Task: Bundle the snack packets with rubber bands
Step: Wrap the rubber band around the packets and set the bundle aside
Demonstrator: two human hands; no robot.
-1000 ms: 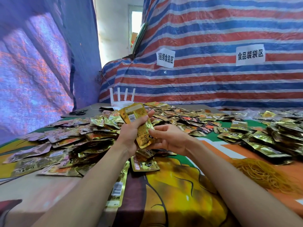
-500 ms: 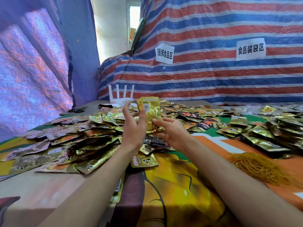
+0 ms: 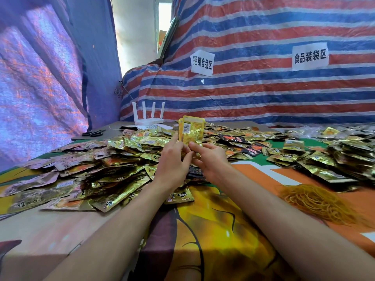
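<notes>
Held packets: small gold stack, upright, barcode side toward the camera, raised above the middle of the tabletop. Left hand: fingers curled against the stack's lower left edge, gripping it. Right hand: thumb and fingers pinching the lower right edge. Loose packets: heaped across the tabletop, left and right of the stack. Rubber bands: tan heap near the right forearm, apart from the stack. Router and scissors: far left.
</notes>
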